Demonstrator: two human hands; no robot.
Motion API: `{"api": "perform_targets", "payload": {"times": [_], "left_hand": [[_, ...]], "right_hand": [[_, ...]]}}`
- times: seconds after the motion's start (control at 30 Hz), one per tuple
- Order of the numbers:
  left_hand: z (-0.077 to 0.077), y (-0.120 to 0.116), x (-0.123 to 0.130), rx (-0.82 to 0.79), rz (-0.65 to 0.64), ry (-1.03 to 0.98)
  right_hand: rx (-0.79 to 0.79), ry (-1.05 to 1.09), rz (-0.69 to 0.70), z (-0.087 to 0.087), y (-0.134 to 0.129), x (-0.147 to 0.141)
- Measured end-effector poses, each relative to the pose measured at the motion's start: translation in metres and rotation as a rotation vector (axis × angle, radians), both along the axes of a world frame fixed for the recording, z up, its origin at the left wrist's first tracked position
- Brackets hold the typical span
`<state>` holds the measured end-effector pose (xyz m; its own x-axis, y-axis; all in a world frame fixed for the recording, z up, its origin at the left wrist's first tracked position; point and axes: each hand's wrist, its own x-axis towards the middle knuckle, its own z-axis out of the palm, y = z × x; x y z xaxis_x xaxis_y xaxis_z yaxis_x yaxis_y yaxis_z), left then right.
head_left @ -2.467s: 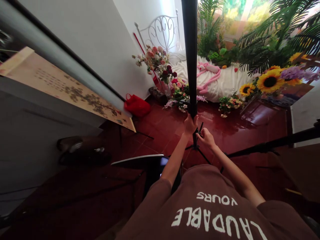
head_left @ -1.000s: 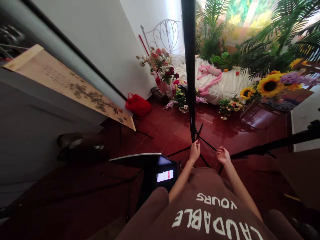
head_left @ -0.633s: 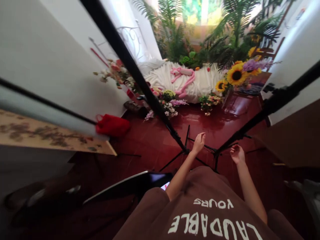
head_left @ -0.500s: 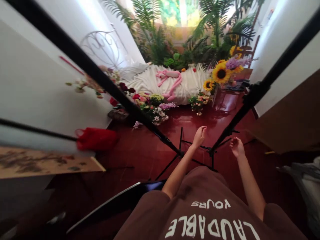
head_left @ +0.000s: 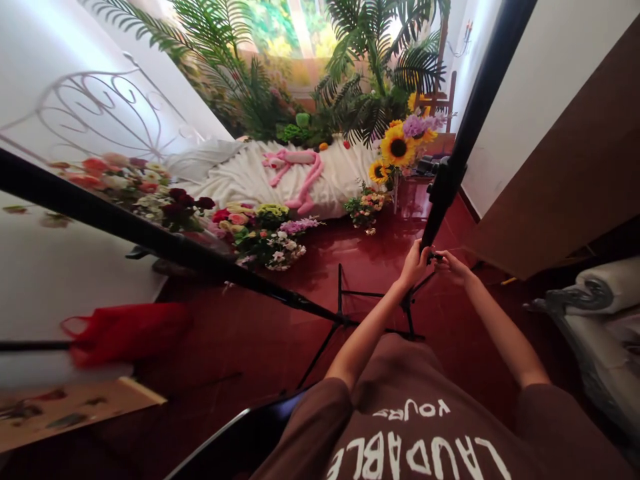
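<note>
Seeing one scroll (head_left: 75, 410) at near left, cut off by the frame, and one red bag (head_left: 125, 330) beyond it. Finding one metal headboard (head_left: 103, 110) at far left, with one black left stand (head_left: 195, 263) crossing in front of it and partly blocking the rose bunch (head_left: 117, 180). Noticing one dark panel (head_left: 255, 427) at near left, running under the left sleeve and so partly hidden. Counting one pink plush toy (head_left: 300, 167) on the white cloth (head_left: 235, 183) at far centre, and two palm clumps behind. Making out two large sunflowers plainly at far right of centre, others overlapping too much for counting.

Gripping the right stand (head_left: 447, 177), standing tilted at right with its top cut off, with the left hand (head_left: 414, 265), curling the fingers around its shaft and hiding some fingertips. Pinching one small dark knob (head_left: 437, 257) on that shaft between thumb and fingers of the right hand (head_left: 454, 268), partly obscuring its shape. Spotting one brown board (head_left: 555, 173) and one plastic-wrapped roll (head_left: 613, 283) at right, the latter cut off.
</note>
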<state>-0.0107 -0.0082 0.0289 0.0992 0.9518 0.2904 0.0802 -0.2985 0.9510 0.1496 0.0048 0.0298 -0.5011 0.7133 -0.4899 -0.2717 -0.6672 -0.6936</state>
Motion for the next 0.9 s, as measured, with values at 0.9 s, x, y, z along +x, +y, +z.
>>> {"api": "perform_targets", "payload": {"times": [0.9], "left_hand": [[-0.013,0.006,0.005,0.041,0.158,0.272]], "right_hand": [[1.41,-1.27,0.245,0.036,0.001,0.018]]}}
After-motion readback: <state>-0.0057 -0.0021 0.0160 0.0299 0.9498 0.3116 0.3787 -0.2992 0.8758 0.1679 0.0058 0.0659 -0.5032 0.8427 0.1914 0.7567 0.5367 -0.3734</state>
